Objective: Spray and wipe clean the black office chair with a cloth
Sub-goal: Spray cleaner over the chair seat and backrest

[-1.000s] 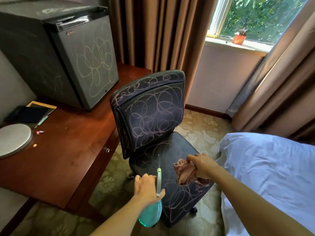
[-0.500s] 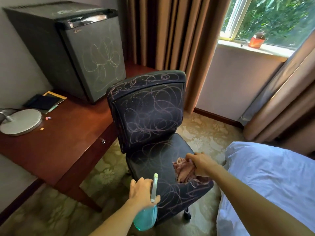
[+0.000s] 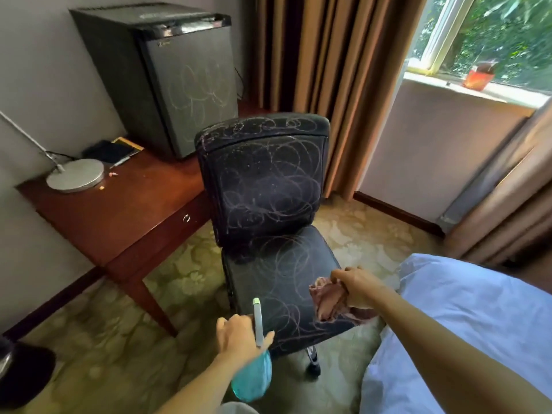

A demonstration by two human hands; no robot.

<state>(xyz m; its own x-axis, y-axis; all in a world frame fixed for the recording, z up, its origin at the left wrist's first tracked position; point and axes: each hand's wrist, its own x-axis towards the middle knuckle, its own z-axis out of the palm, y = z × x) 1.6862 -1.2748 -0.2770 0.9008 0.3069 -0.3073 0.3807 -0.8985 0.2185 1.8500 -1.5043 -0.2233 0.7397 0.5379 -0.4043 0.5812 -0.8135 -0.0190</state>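
Black office chair on carpet, just off front edge of desk, scribbled all over. Left hand curled round spray bottle, nozzle toward seat. Right hand grips bunched cloth at seat's right edge. Risk: castors may roll under wiping pressure.

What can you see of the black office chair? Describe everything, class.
The black office chair stands upright on patterned carpet beside the wooden desk. Its padded, fabric-looking backrest and seat carry pale looping scribbles. One caster shows beneath. The right hand holds a pinkish cloth on the seat's right edge.
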